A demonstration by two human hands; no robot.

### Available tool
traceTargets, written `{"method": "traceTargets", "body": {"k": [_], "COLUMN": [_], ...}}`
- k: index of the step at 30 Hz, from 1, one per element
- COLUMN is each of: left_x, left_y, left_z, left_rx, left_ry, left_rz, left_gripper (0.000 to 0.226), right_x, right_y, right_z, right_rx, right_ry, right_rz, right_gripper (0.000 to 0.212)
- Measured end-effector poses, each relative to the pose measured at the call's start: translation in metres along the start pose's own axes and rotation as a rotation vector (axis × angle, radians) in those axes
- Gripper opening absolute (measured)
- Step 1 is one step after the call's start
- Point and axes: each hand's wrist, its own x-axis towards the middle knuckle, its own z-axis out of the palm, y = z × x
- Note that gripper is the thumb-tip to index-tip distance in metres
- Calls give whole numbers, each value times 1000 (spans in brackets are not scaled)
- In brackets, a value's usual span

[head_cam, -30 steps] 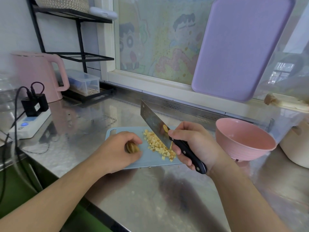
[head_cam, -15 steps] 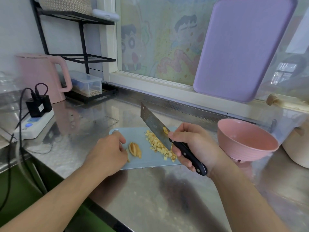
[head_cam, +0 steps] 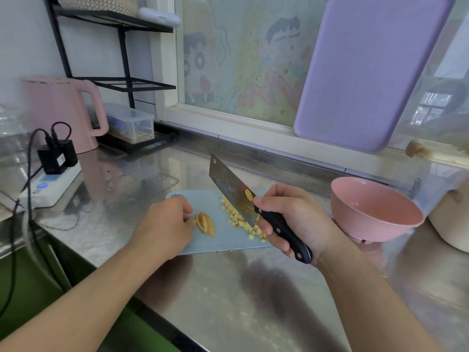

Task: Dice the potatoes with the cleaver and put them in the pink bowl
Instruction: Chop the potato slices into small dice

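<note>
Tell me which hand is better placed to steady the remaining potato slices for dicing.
Left. The left hand rests touching the potato slices, while the right hand grips the cleaver above the diced pile.

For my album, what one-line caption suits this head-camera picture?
Right hand holds cleaver over diced potato; left hand touches potato slices; pink bowl waits.

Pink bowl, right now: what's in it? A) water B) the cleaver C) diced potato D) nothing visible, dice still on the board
D: the pink bowl shows a bare interior, while the diced potato lies on the blue cutting board beside the cleaver.
</note>
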Motion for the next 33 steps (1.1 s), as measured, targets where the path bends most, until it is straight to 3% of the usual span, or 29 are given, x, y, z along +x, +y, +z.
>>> {"method": "traceTargets", "body": {"k": [4,8,12,20,23,26,30,33], "left_x": [-1,-8,-10,-4,-4,-5,-4,-4], "left_y": [11,20,14,-6,-12,-15,-17,-18], "left_z": [7,15,15,11,16,18,19,18], "left_rx": [0,69,36,-57,-94,-173,-187,-189], "left_ry": [68,-18,-13,-31,-1,43,91,84], "left_rz": [1,72,152,255,287,262,283,286], "left_gripper": [16,38,20,28,29,25,13,12], "right_x": [1,1,0,5,7,7,4,0], "right_y": [0,1,2,25,30,27,17,9], "right_z": [1,1,8,51,53,51,45,41], "right_rx": [29,28,-63,-770,-895,-810,-384,-221], "right_ry": [-3,0,29,215,226,227,175,90], "right_rz": [5,8,-21,-213,-246,-230,-107,-40], "right_gripper": [15,15,22,21,23,22,8,8]}}
